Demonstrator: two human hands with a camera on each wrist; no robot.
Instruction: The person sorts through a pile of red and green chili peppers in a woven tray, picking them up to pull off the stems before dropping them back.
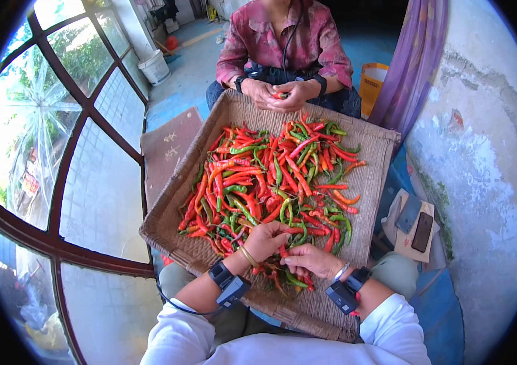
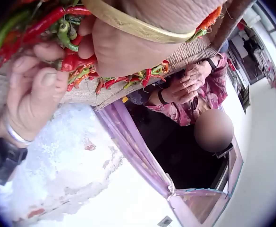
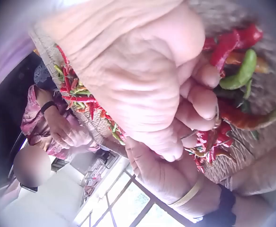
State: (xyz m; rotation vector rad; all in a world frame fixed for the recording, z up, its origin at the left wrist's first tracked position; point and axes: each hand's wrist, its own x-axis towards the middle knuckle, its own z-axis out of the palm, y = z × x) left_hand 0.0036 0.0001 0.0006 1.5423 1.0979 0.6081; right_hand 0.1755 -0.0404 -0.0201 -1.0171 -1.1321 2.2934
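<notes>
My left hand (image 1: 264,240) grips a red chili pepper (image 2: 72,62) low over the near part of a large woven basket (image 1: 356,286). From the right, my right hand (image 1: 314,261) meets it, thumb and fingers pinching the pepper's stem end. The left wrist view shows this end between the two hands; the left palm hides part of the pepper. In the right wrist view the right hand's curled fingers (image 3: 201,101) cover most of the hold. Red and green chilies (image 1: 258,182) lie heaped around and beyond both hands.
Opposite, a person in a pink patterned shirt (image 1: 283,36) holds a red chili over the basket's far rim. Framed windows (image 1: 97,164) stand left, a peeling wall (image 1: 483,152) right. Two phones (image 1: 421,231) lie on a box by the basket's right side.
</notes>
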